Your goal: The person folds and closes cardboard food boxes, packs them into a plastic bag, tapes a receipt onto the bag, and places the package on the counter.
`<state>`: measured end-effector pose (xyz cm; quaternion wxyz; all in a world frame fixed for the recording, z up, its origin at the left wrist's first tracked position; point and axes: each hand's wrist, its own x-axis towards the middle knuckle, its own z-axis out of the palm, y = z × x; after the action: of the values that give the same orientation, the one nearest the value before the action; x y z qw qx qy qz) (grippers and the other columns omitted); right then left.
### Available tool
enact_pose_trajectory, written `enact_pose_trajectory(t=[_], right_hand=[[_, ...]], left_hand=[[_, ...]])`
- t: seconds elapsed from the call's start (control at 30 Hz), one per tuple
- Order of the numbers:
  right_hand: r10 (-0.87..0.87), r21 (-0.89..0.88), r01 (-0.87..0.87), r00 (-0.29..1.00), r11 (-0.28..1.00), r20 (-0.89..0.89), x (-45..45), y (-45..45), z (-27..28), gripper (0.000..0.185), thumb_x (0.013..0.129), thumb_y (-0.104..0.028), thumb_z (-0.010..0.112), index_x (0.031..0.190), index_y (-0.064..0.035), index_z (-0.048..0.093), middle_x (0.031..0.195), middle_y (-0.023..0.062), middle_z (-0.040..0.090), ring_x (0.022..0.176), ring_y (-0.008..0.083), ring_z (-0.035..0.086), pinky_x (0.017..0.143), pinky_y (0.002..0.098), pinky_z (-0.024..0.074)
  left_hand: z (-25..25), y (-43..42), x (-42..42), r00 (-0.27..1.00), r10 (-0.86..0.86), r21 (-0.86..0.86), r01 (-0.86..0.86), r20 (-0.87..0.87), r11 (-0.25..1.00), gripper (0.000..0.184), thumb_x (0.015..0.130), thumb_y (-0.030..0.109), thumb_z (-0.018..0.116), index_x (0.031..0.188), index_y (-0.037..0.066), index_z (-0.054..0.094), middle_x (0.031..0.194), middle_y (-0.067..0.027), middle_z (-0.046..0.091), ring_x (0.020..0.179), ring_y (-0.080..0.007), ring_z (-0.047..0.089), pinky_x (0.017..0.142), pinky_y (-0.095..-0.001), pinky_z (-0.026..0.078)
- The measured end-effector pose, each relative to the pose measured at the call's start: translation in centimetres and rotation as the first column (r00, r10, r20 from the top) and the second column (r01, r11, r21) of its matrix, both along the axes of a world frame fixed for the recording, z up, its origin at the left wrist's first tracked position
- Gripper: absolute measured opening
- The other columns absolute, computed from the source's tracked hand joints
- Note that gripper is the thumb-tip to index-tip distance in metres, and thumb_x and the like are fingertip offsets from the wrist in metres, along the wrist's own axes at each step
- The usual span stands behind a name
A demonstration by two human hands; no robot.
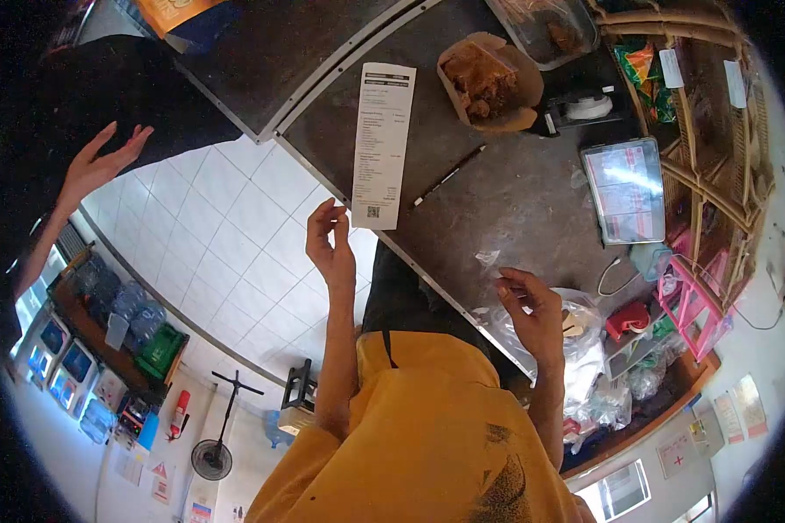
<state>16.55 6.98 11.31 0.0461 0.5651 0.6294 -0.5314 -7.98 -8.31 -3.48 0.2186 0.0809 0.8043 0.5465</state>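
My left hand (pixel 331 248) is raised just off the table edge, its fingers loosely bent with nothing visible in them. Its fingertips are close to the lower left edge of a long printed receipt (pixel 381 144), which lies flat with a square code at its bottom. My right hand (pixel 534 314) hovers over the near side of the table, half curled, thumb and forefinger apart. A small scrap of clear plastic (pixel 488 258) lies just beyond its fingertips; I cannot tell whether they touch. Between the receipt and the tablet, a black pen (pixel 449 176) rests at a slant on the dark table (pixel 506 205).
A tablet (pixel 624 192) lies at the right, below a black tape dispenser (pixel 587 109). Brown food fills an open cardboard box (pixel 484 83) beside a clear container (pixel 554 30). A wicker rack (pixel 693 131) borders the table. Another person's hand (pixel 105 166) is at the left.
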Motion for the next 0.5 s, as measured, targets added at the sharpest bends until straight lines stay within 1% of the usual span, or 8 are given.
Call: enact_pose_trajectory(t=[0.1, 0.2, 0.3, 0.4, 0.43, 0.47, 0.5], right_hand=[[-0.019, -0.027, 0.019, 1.0, 0.999, -0.004, 0.6, -0.7, -0.3, 0.025, 0.092, -0.012, 0.069, 0.116, -0.0045, 0.068, 0.099, 0.0117, 0.074, 0.083, 0.0199, 0.072, 0.074, 0.0315, 0.0557], [0.001, -0.065, 0.001, 1.0, 0.998, 0.028, 1.0, -1.3, -0.5, 0.028, 0.093, -0.011, 0.069, 0.12, -0.0039, 0.067, 0.104, 0.0096, 0.073, 0.089, 0.0147, 0.069, 0.076, 0.0289, 0.055], [-0.015, -0.002, 0.015, 1.0, 1.0, -0.012, 1.0, -2.1, -0.3, 0.025, 0.092, -0.014, 0.067, 0.116, -0.0049, 0.069, 0.099, 0.0134, 0.074, 0.081, 0.02, 0.071, 0.072, 0.0327, 0.0565], [0.075, -0.063, -0.072, 0.996, 0.995, 0.043, 4.3, -3.5, 1.3, 0.024, 0.09, -0.013, 0.067, 0.112, -0.0041, 0.07, 0.098, 0.0143, 0.074, 0.082, 0.0212, 0.072, 0.072, 0.0342, 0.0568], [0.058, -0.079, -0.056, 0.998, 0.995, 0.033, 5.5, -4.1, 2.5, 0.021, 0.089, -0.013, 0.067, 0.107, -0.0029, 0.072, 0.096, 0.0153, 0.074, 0.081, 0.0231, 0.072, 0.072, 0.0348, 0.0568], [0.041, -0.072, -0.045, 0.998, 0.996, -0.046, 7.9, -4.9, 2.9, 0.021, 0.089, -0.016, 0.068, 0.105, -0.0023, 0.071, 0.092, 0.0156, 0.074, 0.079, 0.0247, 0.072, 0.072, 0.0357, 0.0565], [0.005, -0.032, -0.007, 0.998, 0.999, -0.066, 10.6, -5.8, 3.0, 0.02, 0.089, -0.015, 0.067, 0.103, -0.0025, 0.072, 0.091, 0.0161, 0.073, 0.079, 0.0266, 0.072, 0.071, 0.0366, 0.0561]], left_hand=[[-0.2, 0.0, 0.5, 1.0, -0.011, 0.01, 0.011, 0.002, 1.0, 0.024, 0.093, 0.001, 0.063, 0.117, 0.002, 0.065, 0.1, -0.0071, 0.069, 0.087, -0.0127, 0.062, 0.082, -0.0294, 0.051], [-0.6, -0.3, 1.0, 0.999, -0.015, 0.019, 0.014, 0.041, 1.0, 0.024, 0.093, 0.002, 0.064, 0.117, 0.002, 0.065, 0.1, -0.0072, 0.069, 0.087, -0.0129, 0.062, 0.081, -0.029, 0.05], [0.2, -0.5, 1.2, 0.996, -0.086, -0.036, 0.086, -0.016, 0.996, 0.025, 0.092, 0.001, 0.065, 0.117, 0.003, 0.065, 0.1, -0.0064, 0.069, 0.087, -0.0125, 0.061, 0.08, -0.0283, 0.05], [2.4, 0.2, 1.1, 0.981, -0.166, -0.068, 0.16, -0.099, 0.985, 0.026, 0.092, 0.002, 0.065, 0.118, 0.004, 0.066, 0.1, -0.0055, 0.069, 0.087, -0.0121, 0.061, 0.079, -0.0276, 0.049], [3.1, 0.6, 1.2, 0.97, -0.201, -0.039, 0.197, -0.134, 0.98, 0.025, 0.093, 0.002, 0.065, 0.117, 0.005, 0.066, 0.099, -0.0051, 0.069, 0.086, -0.0118, 0.061, 0.078, -0.0274, 0.049], [3.5, 1.4, 1.4, 0.955, -0.242, -0.001, 0.246, -0.169, 0.969, 0.024, 0.093, 0.003, 0.064, 0.117, 0.005, 0.067, 0.098, -0.0047, 0.069, 0.086, -0.0116, 0.061, 0.078, -0.0271, 0.049], [4.1, 2.3, 1.6, 0.944, -0.296, 0.06, 0.307, -0.145, 0.95, 0.022, 0.094, 0.004, 0.063, 0.116, 0.005, 0.067, 0.098, -0.0047, 0.069, 0.087, -0.0116, 0.061, 0.078, -0.0272, 0.049]])
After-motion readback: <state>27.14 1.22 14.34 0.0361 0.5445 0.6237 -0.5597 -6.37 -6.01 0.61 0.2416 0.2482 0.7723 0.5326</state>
